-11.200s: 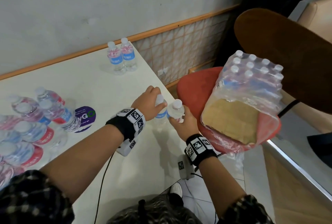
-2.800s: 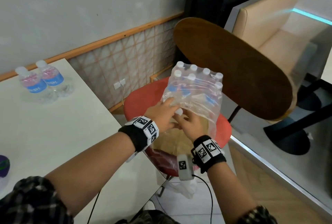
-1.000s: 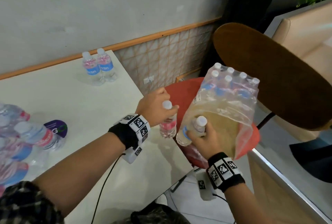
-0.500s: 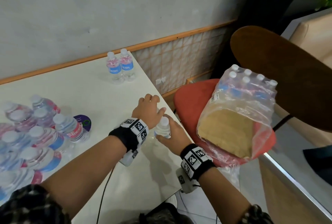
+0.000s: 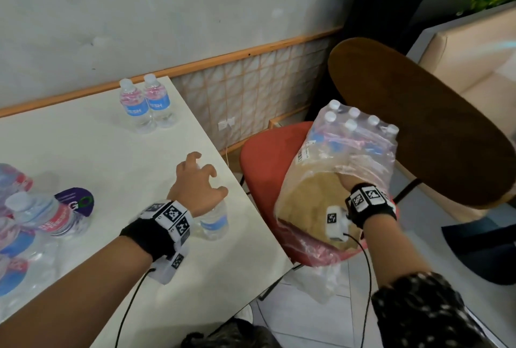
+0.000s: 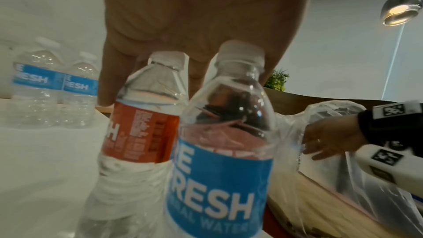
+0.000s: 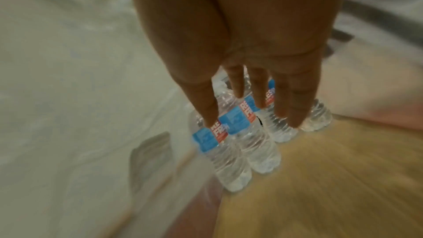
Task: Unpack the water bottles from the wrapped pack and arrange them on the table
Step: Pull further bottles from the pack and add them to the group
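Note:
Two small water bottles stand side by side near the right edge of the white table (image 5: 106,157): one with the red side of its label showing (image 6: 142,129), one with the blue (image 6: 219,178) (image 5: 213,222). My left hand (image 5: 202,171) (image 6: 194,24) hovers over their caps with fingers spread, holding nothing. The wrapped pack (image 5: 349,146) lies tilted on a red chair (image 5: 259,168), its plastic torn. My right hand (image 5: 347,181) (image 7: 251,106) is inside the wrap, fingers straight, close to several bottles (image 7: 240,142) on the cardboard tray (image 5: 304,202).
Two bottles (image 5: 145,107) stand at the table's far edge by the wall. A cluster of bottles (image 5: 36,216) fills the left side beside a purple sticker (image 5: 75,201). A brown round table (image 5: 418,124) overhangs the chair. Wrist cables hang below both arms.
My right hand let go of the bottle it set on the table and reached into the pack. My left hand opened and lifted off its bottle.

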